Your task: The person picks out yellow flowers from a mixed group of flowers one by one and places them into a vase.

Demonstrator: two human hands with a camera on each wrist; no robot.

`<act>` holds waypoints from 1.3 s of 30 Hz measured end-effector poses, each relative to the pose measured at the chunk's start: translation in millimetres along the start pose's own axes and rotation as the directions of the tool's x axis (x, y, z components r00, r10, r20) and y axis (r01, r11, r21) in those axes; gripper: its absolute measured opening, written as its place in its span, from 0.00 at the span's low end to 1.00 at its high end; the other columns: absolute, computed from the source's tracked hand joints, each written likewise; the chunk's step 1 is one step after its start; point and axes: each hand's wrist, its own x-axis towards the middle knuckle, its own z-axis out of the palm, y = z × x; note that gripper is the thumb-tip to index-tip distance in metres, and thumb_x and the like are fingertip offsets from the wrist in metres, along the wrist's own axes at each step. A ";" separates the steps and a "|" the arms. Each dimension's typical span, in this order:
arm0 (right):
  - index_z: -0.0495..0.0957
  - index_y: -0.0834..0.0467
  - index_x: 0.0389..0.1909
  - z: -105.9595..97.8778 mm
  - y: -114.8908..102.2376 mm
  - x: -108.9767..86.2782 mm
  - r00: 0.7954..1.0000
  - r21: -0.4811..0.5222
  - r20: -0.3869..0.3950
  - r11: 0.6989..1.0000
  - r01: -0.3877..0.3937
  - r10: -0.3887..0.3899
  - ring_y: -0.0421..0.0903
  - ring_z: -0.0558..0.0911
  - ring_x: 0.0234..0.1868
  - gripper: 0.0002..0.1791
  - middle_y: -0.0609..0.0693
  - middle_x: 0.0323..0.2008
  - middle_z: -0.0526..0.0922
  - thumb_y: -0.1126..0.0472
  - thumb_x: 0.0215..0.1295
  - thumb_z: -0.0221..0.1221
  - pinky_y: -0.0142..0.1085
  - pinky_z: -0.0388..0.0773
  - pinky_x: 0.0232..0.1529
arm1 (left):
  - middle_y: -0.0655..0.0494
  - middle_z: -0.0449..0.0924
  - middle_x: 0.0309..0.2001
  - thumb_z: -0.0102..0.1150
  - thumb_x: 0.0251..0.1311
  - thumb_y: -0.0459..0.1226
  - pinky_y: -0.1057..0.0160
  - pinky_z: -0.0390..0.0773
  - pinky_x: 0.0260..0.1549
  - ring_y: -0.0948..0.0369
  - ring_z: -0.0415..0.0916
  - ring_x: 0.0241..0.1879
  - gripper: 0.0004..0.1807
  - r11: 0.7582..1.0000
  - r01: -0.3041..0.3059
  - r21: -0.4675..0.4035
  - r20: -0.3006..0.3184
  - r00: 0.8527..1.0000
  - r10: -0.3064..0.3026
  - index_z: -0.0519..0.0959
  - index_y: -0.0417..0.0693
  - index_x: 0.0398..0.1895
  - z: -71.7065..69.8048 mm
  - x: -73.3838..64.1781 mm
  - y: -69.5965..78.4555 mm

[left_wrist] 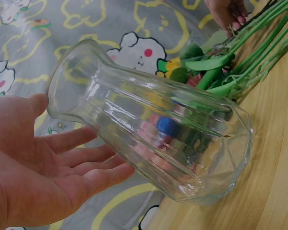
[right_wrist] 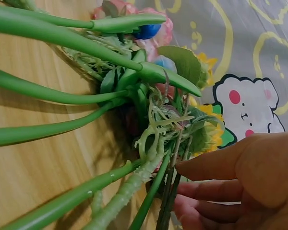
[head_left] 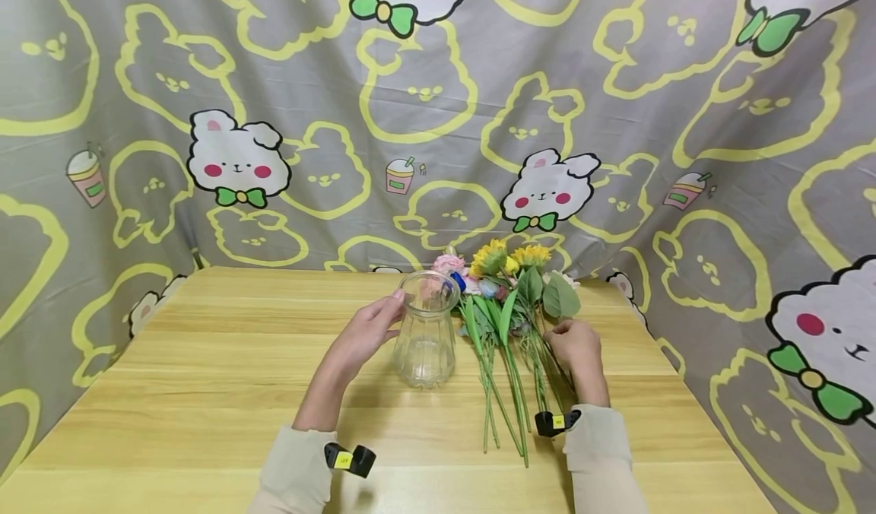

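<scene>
A clear glass vase (head_left: 426, 347) with a flared rim stands upright on the table. My left hand (head_left: 369, 324) is at its left side, the thumb by the rim and the straight fingers (left_wrist: 101, 175) along the neck and body. To the right of the vase lies a bunch of artificial flowers (head_left: 506, 293), heads at the far side and green stems (head_left: 506, 385) pointing toward me. Over the right part of the bunch, my right hand (head_left: 576, 347) pinches a thin brown stem (right_wrist: 169, 196) between thumb and fingertips. Yellow sunflowers (right_wrist: 206, 129) show beyond that hand.
The wooden table (head_left: 226, 392) reaches back to a grey curtain (head_left: 438, 157) printed with rabbits and yellow outlines, which also hangs along both sides. Pink flowers (head_left: 448, 263) and a blue one (head_left: 458, 281) lie close behind the vase, partly seen through the glass.
</scene>
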 end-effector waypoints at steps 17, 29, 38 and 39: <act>0.84 0.65 0.47 5.7 0.4 2.8 1.000 0.040 -0.015 0.999 0.012 -0.011 0.72 0.76 0.56 0.13 0.69 0.53 0.82 0.62 0.69 0.58 0.61 0.78 0.54 | 0.43 0.64 0.75 0.40 0.75 0.64 0.44 0.65 0.74 0.46 0.59 0.76 0.38 1.000 0.001 0.003 -0.012 1.000 -0.001 0.69 0.45 0.72 1.4 -0.2 0.7; 0.83 0.68 0.48 0.4 -1.4 0.3 1.000 0.070 0.009 0.997 -0.020 0.020 0.70 0.77 0.55 0.17 0.69 0.55 0.81 0.63 0.70 0.51 0.56 0.80 0.47 | 0.43 0.64 0.75 0.40 0.75 0.63 0.45 0.66 0.74 0.46 0.59 0.76 0.38 1.000 -0.004 0.001 -0.010 1.000 0.004 0.69 0.45 0.72 2.9 0.3 -0.1; 0.77 0.61 0.29 -13.8 -8.7 -3.8 0.998 0.103 0.055 0.994 -0.044 0.038 0.51 0.73 0.28 0.14 0.60 0.31 0.81 0.62 0.68 0.45 0.36 0.67 0.23 | 0.42 0.64 0.75 0.39 0.75 0.63 0.44 0.65 0.74 0.45 0.59 0.76 0.37 1.000 -0.010 0.006 -0.012 1.000 0.010 0.69 0.46 0.72 1.5 -0.4 0.3; 0.76 0.59 0.26 -15.4 -9.7 -3.7 0.998 0.102 0.049 0.994 -0.038 0.033 0.50 0.72 0.26 0.14 0.56 0.28 0.79 0.62 0.68 0.46 0.36 0.66 0.23 | 0.42 0.64 0.75 0.39 0.75 0.63 0.44 0.65 0.74 0.45 0.59 0.76 0.37 1.000 -0.009 0.005 -0.014 1.000 0.009 0.69 0.45 0.72 1.3 -0.6 0.2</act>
